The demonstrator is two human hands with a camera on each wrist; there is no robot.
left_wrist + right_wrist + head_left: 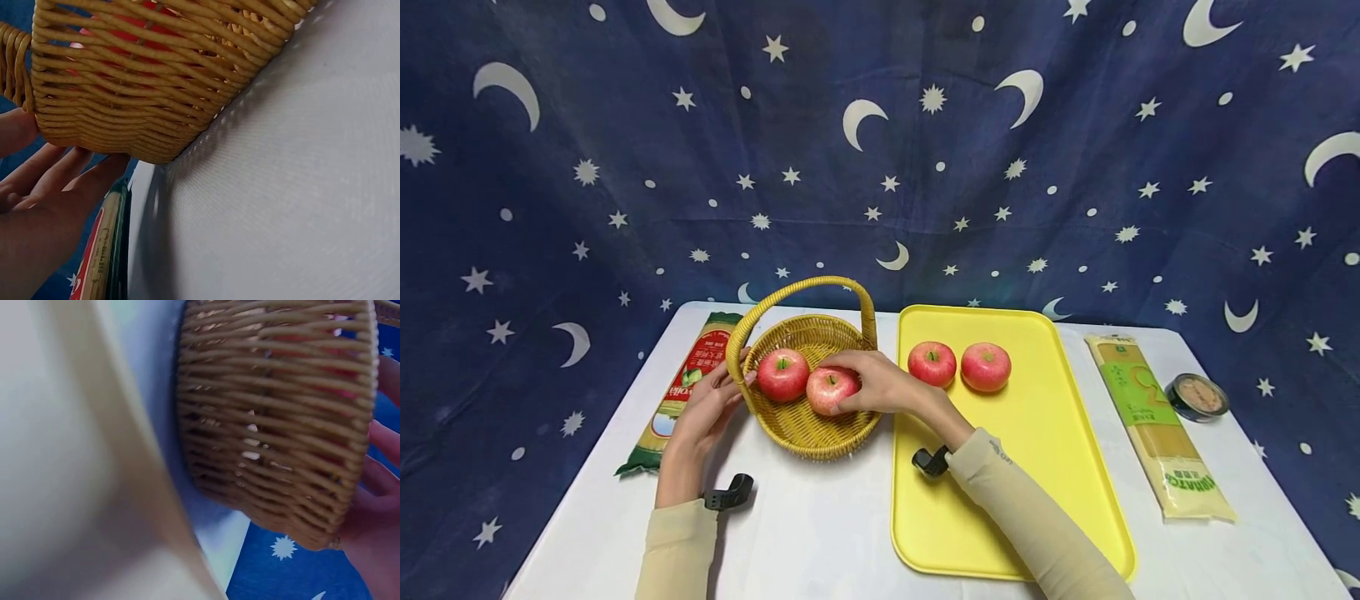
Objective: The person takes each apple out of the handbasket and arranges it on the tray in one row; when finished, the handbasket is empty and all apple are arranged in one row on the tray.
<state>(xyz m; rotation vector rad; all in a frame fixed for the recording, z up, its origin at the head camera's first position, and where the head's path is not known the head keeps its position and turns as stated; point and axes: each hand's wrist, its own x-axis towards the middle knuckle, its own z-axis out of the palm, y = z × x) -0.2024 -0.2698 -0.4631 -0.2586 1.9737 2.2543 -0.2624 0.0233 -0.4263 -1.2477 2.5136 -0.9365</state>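
My right hand [880, 382] holds an apple [827, 389] low inside the wicker basket [820, 446], thumb and fingers on either side of it. Beside it in the basket lies a second red apple [781, 375]. At the basket's left side, near the foot of its arched handle [801, 287], my left hand [703, 408] rests with extended fingers against the wickerwork. The left wrist view shows the thumb by the rim and the fingers [56, 172] spread along the outer wall. In the right wrist view, the basket wall hides most of the held apple.
Two apples [932, 364] [986, 367] sit on a yellow tray [1015, 500] right of the basket. A red and green pasta packet [681, 387] lies at left, partly behind my left hand. Farther right are a green-labelled noodle packet [1157, 425] and a small round tin [1198, 397].
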